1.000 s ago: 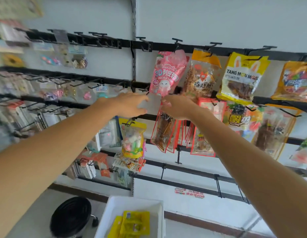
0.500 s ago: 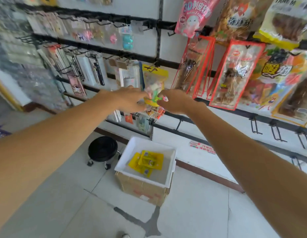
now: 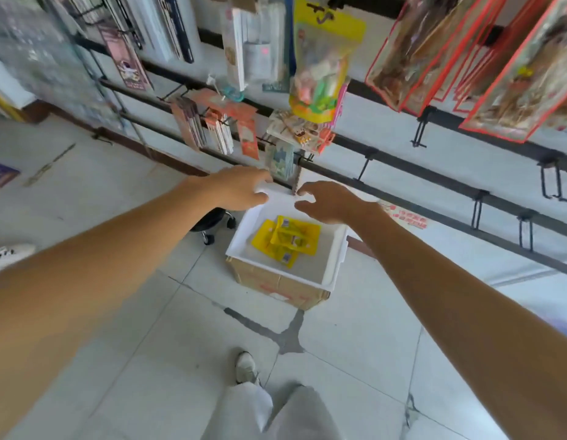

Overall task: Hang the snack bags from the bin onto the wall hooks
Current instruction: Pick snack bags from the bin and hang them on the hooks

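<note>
A white bin (image 3: 334, 268) sits on a cardboard box on the floor below the wall racks. Yellow snack bags (image 3: 286, 238) lie flat in it. My left hand (image 3: 240, 188) hovers over the bin's far left corner with loosely bent fingers, holding nothing. My right hand (image 3: 329, 201) hangs over the bin's far edge, fingers spread and bent, also holding nothing. A yellow-topped snack bag (image 3: 321, 68) hangs on a hook above. Bare wall hooks (image 3: 551, 182) stick out from the black rails at the right.
Red-edged snack bags (image 3: 434, 49) hang at the upper right. Stationery packs (image 3: 212, 128) fill the racks at the left. A black wheeled stool (image 3: 212, 222) stands left of the bin. My legs and a shoe (image 3: 247, 368) show at the bottom on the tiled floor.
Both hands have dropped from the hanging bags on the rack down to just above the bin. My view has tilted down toward the floor.
</note>
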